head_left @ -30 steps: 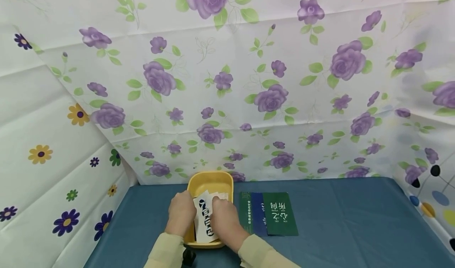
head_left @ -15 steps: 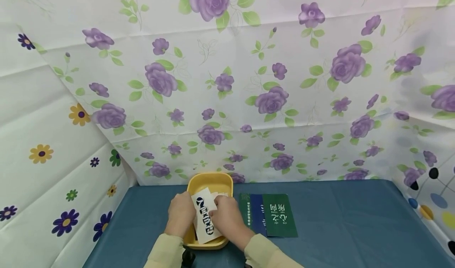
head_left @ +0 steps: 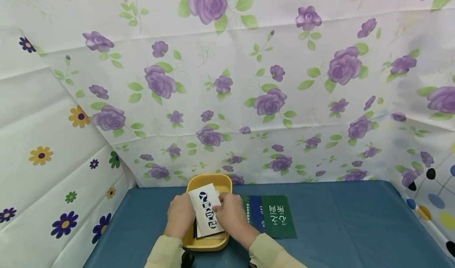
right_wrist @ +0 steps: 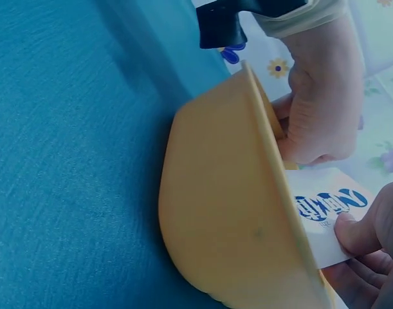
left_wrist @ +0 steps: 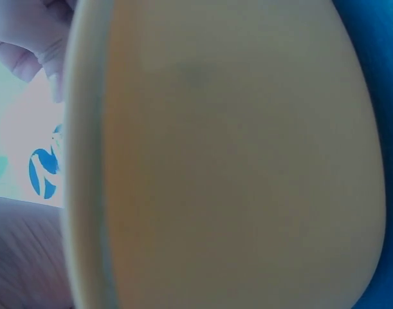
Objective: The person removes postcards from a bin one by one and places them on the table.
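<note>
A white card [head_left: 205, 212] with dark blue lettering is held tilted over the yellow plastic basin [head_left: 192, 242]. My right hand [head_left: 232, 216] pinches its right edge, with the thumb on top and fingers beneath, as the right wrist view shows for the same card [right_wrist: 325, 219]. On the basin's left side my left hand [head_left: 180, 212] has curled fingers and grips the left edge of the cards; its fingertips are mostly hidden. Under the white card, a dark edge and pale card edges show in the basin. The left wrist view is mostly filled by the basin's outer wall [left_wrist: 247, 161].
To the right of the basin, green and blue printed cards [head_left: 279, 216] lie overlapping on the blue tablecloth [head_left: 341, 224]. Flower-patterned sheets [head_left: 249, 149] hang behind and at both sides. A black strap piece [right_wrist: 222, 22] is on the left wrist.
The white card has risen and turned flatter toward the camera, covering the pale card corners behind it. My right hand has shifted slightly right; my left hand has stayed nearly in place.
</note>
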Demonstrator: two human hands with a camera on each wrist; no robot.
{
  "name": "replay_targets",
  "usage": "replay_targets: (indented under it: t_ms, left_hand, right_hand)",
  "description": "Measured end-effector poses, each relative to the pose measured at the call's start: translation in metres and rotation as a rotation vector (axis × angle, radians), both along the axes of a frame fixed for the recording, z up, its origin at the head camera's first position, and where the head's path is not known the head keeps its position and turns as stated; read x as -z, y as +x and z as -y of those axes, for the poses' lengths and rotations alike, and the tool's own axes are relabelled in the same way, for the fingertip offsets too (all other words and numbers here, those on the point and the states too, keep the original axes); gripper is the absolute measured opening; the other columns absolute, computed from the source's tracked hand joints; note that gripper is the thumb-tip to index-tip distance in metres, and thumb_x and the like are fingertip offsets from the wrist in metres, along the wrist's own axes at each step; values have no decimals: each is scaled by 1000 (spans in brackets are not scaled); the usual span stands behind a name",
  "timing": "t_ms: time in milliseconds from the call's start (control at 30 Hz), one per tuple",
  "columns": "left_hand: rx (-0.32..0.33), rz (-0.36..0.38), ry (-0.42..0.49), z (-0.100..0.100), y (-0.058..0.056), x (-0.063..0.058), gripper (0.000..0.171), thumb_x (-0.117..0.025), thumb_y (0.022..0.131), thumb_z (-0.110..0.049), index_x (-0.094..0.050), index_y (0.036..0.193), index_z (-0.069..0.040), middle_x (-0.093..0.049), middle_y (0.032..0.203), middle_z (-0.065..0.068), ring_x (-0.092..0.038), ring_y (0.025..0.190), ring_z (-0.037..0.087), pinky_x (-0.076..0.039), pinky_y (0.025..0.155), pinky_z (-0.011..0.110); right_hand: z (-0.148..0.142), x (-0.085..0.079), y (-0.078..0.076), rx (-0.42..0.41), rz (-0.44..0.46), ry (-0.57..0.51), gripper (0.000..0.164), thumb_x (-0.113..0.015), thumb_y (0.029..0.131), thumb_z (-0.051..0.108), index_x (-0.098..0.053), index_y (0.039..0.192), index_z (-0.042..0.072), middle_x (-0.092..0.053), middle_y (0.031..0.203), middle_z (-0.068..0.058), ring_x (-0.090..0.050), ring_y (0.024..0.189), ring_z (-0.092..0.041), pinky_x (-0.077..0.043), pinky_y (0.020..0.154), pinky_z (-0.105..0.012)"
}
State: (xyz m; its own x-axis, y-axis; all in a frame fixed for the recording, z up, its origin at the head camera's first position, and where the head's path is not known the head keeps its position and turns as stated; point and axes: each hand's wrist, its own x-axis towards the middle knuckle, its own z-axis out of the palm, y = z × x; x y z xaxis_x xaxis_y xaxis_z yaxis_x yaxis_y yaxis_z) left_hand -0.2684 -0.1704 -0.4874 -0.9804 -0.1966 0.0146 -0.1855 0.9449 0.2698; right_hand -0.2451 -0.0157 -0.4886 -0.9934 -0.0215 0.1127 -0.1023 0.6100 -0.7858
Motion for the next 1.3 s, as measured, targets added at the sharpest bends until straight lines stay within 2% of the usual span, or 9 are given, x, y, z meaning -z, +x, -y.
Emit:
replay_targets:
  t_ms: [300, 500, 767, 1100, 1300]
  left_hand:
    - [6, 4, 13, 2, 0, 0, 18, -48, 92, -5, -63, 91, 5, -62, 74, 17, -62, 61, 25, -46, 45, 36]
    - [9, -10, 0, 3, 1, 0, 12, -53, 88, -3, -61, 91, 5, -61, 74, 17, -63, 64, 28, -48, 48, 40]
    - [37, -79, -2, 3, 1, 2, 8, -57, 84, 0, -63, 85, 4, -64, 72, 19, -65, 64, 32, -48, 46, 41]
    - [45, -64, 27, 1, 4, -3, 7, -57, 85, 1, -63, 82, 4, -63, 70, 17, -64, 59, 29, -45, 43, 37]
    - [55, -47, 42, 6, 4, -2, 4, -58, 84, 3, -62, 85, 5, -62, 70, 16, -63, 59, 27, -45, 43, 34]
  right_hand:
    - [-7, -13, 0, 9, -14, -55, 12, -74, 79, 16, -66, 86, 11, -58, 65, 6, -56, 59, -3, -45, 49, -20]
    - [-19, -23, 2, 34, -57, -47, 17, -75, 79, 20, -66, 90, 10, -57, 69, 5, -55, 61, -4, -44, 51, -18]
    - [-39, -27, 2, 70, -129, -42, 16, -75, 78, 22, -63, 81, 13, -54, 65, 3, -51, 55, -7, -40, 47, -20]
    - [-68, -33, 5, 102, -103, -79, 12, -74, 79, 22, -67, 83, 13, -58, 66, 2, -56, 55, -7, -43, 47, -22]
    - [-102, -34, 5, 155, -103, -44, 16, -75, 79, 24, -63, 73, 16, -55, 62, 0, -47, 49, -10, -36, 45, -24]
